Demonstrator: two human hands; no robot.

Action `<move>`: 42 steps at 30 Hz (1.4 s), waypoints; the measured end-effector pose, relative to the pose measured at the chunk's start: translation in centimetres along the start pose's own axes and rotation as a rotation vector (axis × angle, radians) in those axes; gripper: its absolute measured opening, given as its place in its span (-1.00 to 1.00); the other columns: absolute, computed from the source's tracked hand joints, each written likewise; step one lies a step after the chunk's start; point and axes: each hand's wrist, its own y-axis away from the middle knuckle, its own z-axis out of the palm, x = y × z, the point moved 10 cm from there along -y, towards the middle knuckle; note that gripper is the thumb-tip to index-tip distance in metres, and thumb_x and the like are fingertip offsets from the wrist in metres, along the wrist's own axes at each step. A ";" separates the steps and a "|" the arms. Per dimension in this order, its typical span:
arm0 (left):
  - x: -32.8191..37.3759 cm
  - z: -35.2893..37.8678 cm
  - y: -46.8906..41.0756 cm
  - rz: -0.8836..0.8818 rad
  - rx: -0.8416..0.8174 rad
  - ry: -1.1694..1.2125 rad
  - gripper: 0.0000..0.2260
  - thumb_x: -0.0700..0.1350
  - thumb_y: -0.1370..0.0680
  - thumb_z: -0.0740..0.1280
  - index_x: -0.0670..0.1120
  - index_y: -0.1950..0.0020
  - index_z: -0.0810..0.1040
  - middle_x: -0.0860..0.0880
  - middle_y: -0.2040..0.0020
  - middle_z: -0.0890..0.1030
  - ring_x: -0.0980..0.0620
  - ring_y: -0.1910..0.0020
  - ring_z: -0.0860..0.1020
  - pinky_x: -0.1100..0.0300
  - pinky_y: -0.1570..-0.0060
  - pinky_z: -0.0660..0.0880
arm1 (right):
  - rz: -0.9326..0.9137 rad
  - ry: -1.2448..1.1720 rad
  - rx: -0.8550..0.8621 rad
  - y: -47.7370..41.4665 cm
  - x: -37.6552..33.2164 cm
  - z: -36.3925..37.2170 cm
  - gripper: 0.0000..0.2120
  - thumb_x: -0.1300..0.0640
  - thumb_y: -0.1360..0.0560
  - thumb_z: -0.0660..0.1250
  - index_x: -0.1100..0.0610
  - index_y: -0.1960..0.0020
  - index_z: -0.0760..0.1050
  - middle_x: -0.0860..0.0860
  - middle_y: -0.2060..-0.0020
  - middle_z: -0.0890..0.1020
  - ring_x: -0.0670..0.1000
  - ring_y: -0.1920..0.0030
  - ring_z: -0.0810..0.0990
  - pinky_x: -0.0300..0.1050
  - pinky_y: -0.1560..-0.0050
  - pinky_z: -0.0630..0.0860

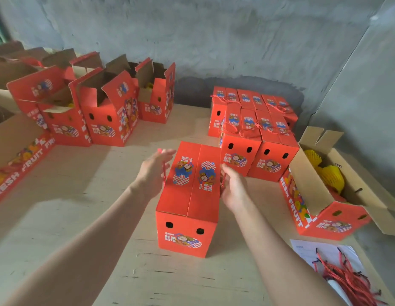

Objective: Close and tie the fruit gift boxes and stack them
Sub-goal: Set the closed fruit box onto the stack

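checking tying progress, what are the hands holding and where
Left hand and right hand each pinch a red cord strand near its top, beside the closed gift box.

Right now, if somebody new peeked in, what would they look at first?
The bright red closed box in the middle of the table, with the left hand dangling a red cord beside it and the right hand at its other side. Next, the stack of tied boxes at the back right and the open boxes standing at the back left.
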 end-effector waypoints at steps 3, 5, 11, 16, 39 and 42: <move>7.8 5.0 3.0 0.539 -0.092 -0.619 -0.80 -0.14 -0.63 0.21 -0.10 0.08 0.60 -0.06 0.01 0.61 0.08 0.10 0.53 0.30 0.14 0.40 | -0.245 0.356 -0.149 1.6 -5.0 5.4 -0.91 0.26 -0.51 0.31 0.12 0.15 0.51 -0.11 0.31 0.61 -0.14 0.21 0.57 -0.15 0.07 0.45; 8.8 7.6 4.7 0.680 -0.090 -1.083 -0.69 -0.09 -0.63 0.18 -0.19 0.20 0.59 -0.21 0.11 0.62 -0.17 0.09 0.54 0.14 0.18 0.37 | -0.259 0.488 -0.324 3.8 -5.3 9.5 -0.73 0.39 -0.50 0.20 0.10 0.29 0.43 -0.18 0.58 0.48 -0.26 0.49 0.44 -0.32 0.34 0.34; 10.9 2.1 6.0 0.761 0.207 -1.200 -0.54 0.05 -0.59 0.07 -0.23 0.18 0.61 -0.23 0.19 0.63 -0.23 0.18 0.57 0.05 0.22 0.47 | -0.107 0.388 -0.386 4.9 -6.7 11.7 -0.82 0.32 -0.52 0.19 0.21 0.20 0.52 0.00 0.50 0.51 0.00 0.42 0.52 -0.19 0.24 0.43; 0.8 -0.7 4.6 0.281 -0.061 -0.999 -0.61 -0.06 -0.60 0.25 -0.13 -0.41 0.35 -0.13 -0.31 0.49 -0.10 -0.27 0.44 0.18 -0.15 0.36 | -0.214 0.496 -0.265 4.5 -10.7 12.8 -0.81 0.21 -0.50 0.24 0.12 0.28 0.47 -0.04 0.48 0.51 -0.03 0.39 0.56 -0.13 0.18 0.37; -6.7 -2.6 4.0 -0.062 -0.225 -0.635 -0.43 0.17 -0.57 0.19 0.36 -0.47 -0.07 0.09 -0.22 0.52 0.00 0.04 0.64 -0.04 0.34 0.62 | -0.503 0.834 -0.142 2.6 -10.1 12.2 -0.71 0.24 -0.54 0.28 0.24 0.36 0.49 0.12 0.41 0.57 0.02 0.39 0.51 -0.11 0.23 0.44; -6.7 -2.6 3.6 -0.024 -0.186 -0.612 -0.43 0.16 -0.57 0.21 0.38 -0.46 -0.05 0.15 -0.10 0.55 0.06 0.10 0.64 -0.10 0.33 0.62 | -0.699 1.454 -0.168 4.0 -7.8 12.7 -0.69 0.13 -0.58 0.23 0.18 0.33 0.38 0.07 0.32 0.49 0.10 0.24 0.47 -0.10 0.26 0.31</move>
